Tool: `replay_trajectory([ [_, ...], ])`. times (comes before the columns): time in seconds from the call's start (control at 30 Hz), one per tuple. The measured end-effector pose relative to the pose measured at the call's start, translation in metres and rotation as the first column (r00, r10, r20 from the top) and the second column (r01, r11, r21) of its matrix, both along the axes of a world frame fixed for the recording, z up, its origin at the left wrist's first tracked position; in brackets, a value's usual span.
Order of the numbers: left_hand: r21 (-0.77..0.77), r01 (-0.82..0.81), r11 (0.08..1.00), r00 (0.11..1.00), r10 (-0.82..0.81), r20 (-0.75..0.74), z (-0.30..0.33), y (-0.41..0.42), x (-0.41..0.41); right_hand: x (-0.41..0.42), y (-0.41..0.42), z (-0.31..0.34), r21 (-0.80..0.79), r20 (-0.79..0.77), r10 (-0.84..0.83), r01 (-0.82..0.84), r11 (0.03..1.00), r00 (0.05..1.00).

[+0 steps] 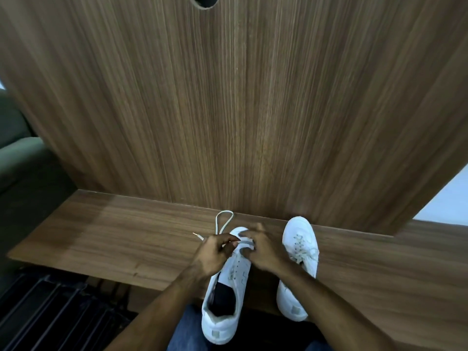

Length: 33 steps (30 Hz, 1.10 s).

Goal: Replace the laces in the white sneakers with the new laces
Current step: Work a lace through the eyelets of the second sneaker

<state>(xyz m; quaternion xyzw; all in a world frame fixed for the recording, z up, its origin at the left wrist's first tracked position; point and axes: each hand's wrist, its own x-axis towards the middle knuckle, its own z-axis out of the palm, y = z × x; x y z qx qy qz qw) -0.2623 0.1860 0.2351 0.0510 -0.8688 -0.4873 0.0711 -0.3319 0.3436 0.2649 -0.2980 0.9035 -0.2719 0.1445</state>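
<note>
Right now my left hand (215, 252) pinches the pale lace (222, 224) between curled fingertips just over the toe end of the near sneaker (225, 295), while my right hand (260, 249) curls its fingers over that same shoe's toe and lace, though blur hides the exact grip. That lace loops out beyond the toe onto the wooden desk (114, 236), its tipped end lying to the left. Just to the right lies the second sneaker (300, 249), laced, toe against the upright wooden panel (240, 97).

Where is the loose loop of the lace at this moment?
In the head view, the lace loop lies on the wooden desk, against the upright panel, just beyond the left hand and the toe of the left sneaker.
</note>
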Motion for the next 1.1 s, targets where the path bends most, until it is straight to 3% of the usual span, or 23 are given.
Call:
replay_trajectory([
  [0.23, 0.06, -0.111, 0.992, 0.99, 0.106, 0.09, -0.005, -0.006, 0.003, -0.012, 0.013, -0.004, 0.03, -0.112, -0.089, 0.093, 0.995, 0.99],
  [0.33, -0.015, -0.151, 0.988, 0.985, 0.151, 0.081, -0.009, -0.011, 0.006, -0.018, 0.026, -0.007, 0.095, -0.131, -0.121, 0.134, 0.986, 0.984],
  [0.43, 0.0, -0.17, 0.985, 0.982, 0.17, 0.081, -0.011, -0.006, 0.006, -0.012, 0.027, -0.013, 0.203, -0.217, -0.064, 0.109, 0.973, 0.974],
  [0.5, -0.002, -0.163, 0.987, 0.984, 0.163, 0.077, -0.013, -0.001, 0.005, -0.006, 0.021, -0.019, 0.189, -0.239, 0.031, 0.016, 0.982, 0.97],
  [0.63, -0.05, -0.124, 0.991, 0.989, 0.128, 0.075, -0.018, -0.002, -0.001, 0.012, 0.0, -0.029, -0.028, -0.031, 0.058, -0.059, 0.998, 0.998],
  [0.77, -0.037, -0.12, 0.992, 0.989, 0.123, 0.083, -0.019, -0.007, -0.005, 0.015, -0.011, -0.041, -0.14, -0.017, -0.039, 0.036, 0.99, 0.999],
  [0.9, 0.013, -0.201, 0.979, 0.969, 0.197, 0.15, -0.03, -0.008, 0.0, 0.008, -0.011, -0.052, -0.185, 0.029, -0.124, 0.127, 0.975, 0.992],
  [1.03, -0.055, -0.204, 0.977, 0.921, 0.211, 0.328, -0.046, -0.01, 0.005, 0.005, -0.01, -0.065, -0.169, 0.078, -0.18, 0.191, 0.967, 0.981],
  [1.1, -0.088, -0.205, 0.975, 0.916, 0.223, 0.333, -0.048, -0.008, 0.005, 0.009, -0.011, -0.067, -0.125, 0.084, -0.207, 0.216, 0.968, 0.975],
])
